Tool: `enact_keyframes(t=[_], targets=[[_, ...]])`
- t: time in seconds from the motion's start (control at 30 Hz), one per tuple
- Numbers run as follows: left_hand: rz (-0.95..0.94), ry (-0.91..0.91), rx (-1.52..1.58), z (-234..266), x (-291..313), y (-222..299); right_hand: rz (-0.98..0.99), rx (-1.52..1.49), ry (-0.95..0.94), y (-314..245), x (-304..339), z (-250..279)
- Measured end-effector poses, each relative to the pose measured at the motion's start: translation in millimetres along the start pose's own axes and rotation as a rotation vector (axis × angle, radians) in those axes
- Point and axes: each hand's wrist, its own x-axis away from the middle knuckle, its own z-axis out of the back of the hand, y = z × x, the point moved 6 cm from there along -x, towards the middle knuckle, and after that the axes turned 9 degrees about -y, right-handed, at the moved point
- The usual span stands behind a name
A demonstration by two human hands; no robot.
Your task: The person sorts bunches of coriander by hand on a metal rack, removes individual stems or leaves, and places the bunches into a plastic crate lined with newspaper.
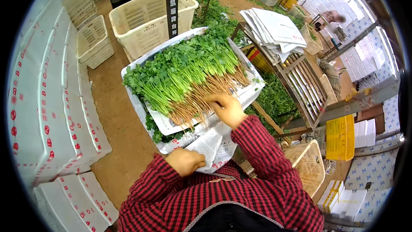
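A thick layer of coriander [189, 68] lies across a white tray [165, 126], its green leaves at the far left and its brown roots [189, 107] toward me. My right hand [227, 108] is closed at the near root ends, fingers curled against them; its grip is partly hidden. Newspaper [210, 146] hangs over the near side of the tray, creased and folded. My left hand [186, 162] is closed on the left part of that sheet, close to my body. More green leaves poke out below the tray's left side.
A scale's black column [171, 10] rises just behind the tray, before a large cream crate [137, 25]. White foam boxes [56, 116] are stacked along the left. Paper sheets [274, 30] lie piled on a wooden rack [304, 86] at right. Another person [332, 17] sits far right.
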Motion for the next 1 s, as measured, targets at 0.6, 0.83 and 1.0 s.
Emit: enact_keyframes(t=[0.6,0.83,1.0], targets=[[0.969,0.134,-0.198,97.2,-88.4,-188.5,-0.452,0.144,-0.461,101.5,-87.1,-104.1],[1.011,0.042,-0.128,96.6,-88.4,-184.6,-0.309,0.336,-1.029,146.6,52.0,7.6],[1.0,0.099,-0.198,89.5,-80.7,-188.9,-0.314,0.196,-0.497,104.8,24.9,37.3]])
